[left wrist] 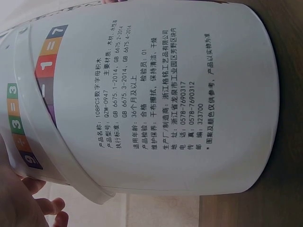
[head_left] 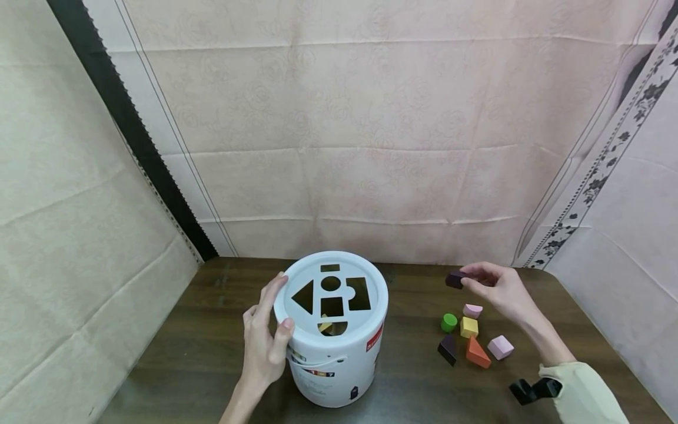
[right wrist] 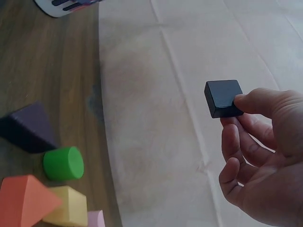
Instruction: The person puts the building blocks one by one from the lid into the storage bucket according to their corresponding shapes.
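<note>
The hands are well apart. The right hand (head_left: 495,288) pinches 1 dark block (head_left: 454,279) between thumb and fingers, raised above the far right of the table (head_left: 413,365). The left hand (head_left: 267,335) is curved round the left side of the white bucket (head_left: 339,380), its thumb and fingers at the edge of the lid (head_left: 365,335).

6 other blocks lie close together on the right, nearer than the held piece: a pink half-round block (head_left: 472,310) farthest, a green cylinder (head_left: 449,322) to the left, a yellow block (head_left: 468,327) in the middle, a dark wedge (head_left: 447,349) near left, an orange wedge (head_left: 478,352) nearest and a lilac block (head_left: 500,347) at right. The green cylinder and dark wedge lie between the bucket and the rest.

The lid, with 6 cut-outs, covers the bucket; a yellow piece (head_left: 325,326) shows through the nearest hole. The white handle (head_left: 318,363) hangs across the bucket's near side. Pale cloth (head_left: 371,129) rises behind the table's far edge, and a black device (head_left: 535,390) sits beside the right sleeve (head_left: 582,388).
</note>
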### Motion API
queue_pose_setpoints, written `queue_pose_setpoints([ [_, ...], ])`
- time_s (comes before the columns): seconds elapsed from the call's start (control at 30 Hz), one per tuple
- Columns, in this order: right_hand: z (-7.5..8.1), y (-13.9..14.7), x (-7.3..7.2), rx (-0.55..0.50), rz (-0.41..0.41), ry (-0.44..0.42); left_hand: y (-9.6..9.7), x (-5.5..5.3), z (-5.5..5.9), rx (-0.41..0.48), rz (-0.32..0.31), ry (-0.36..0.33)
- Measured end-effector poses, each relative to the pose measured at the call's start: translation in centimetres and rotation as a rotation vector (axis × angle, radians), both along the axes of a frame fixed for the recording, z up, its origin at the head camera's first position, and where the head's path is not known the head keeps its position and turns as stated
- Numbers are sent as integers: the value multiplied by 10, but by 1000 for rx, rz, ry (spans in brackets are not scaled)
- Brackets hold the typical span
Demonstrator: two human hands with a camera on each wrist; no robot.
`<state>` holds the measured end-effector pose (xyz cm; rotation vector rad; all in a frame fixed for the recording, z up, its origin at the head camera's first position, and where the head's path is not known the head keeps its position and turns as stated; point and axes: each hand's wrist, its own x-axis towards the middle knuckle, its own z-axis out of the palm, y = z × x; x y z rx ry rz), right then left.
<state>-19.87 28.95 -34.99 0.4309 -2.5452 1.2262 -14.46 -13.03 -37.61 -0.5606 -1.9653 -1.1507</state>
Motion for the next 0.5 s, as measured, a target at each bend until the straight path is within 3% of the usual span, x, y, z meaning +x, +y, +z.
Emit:
queue_pose_setpoints([
  [0.13,-3,-2,-9,-11,16,2,0,0,0,0,2,-2],
  [0.5,22,-32,-8,-35,84,12,1,0,0,0,4,3],
])
